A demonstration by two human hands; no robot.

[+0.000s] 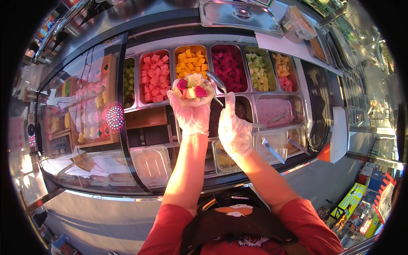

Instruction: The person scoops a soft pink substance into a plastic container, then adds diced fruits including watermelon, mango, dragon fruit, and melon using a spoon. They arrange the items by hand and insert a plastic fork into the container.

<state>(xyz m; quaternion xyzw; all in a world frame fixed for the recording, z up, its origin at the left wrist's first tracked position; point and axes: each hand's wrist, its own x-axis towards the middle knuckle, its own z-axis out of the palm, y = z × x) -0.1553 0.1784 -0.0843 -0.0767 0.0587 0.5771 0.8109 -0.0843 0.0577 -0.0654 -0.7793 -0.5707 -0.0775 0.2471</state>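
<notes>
My left hand [191, 117], in a clear plastic glove, holds a round pale wrapper topped with diced fruit [193, 89], pieces of pink, white and yellow. It is up over the fruit pans. My right hand [234, 135], also gloved, grips a metal spoon [217, 81] whose rounded end is just right of the filled wrapper. Behind the wrapper are a pan of orange-yellow cubes [190, 60], a pan of magenta cubes [230, 66] and a pan of pink-red cubes [153, 78]. Part of the spoon's handle is hidden by my right hand.
A pan of pale green cubes [259, 74] and a pink pan [276, 109] are on the right. A glass cover [85, 106] lies left. A steel lid [240, 18] rests at the back. Clear plastic lids [151, 163] sit on the near row, along with a spatula [273, 149].
</notes>
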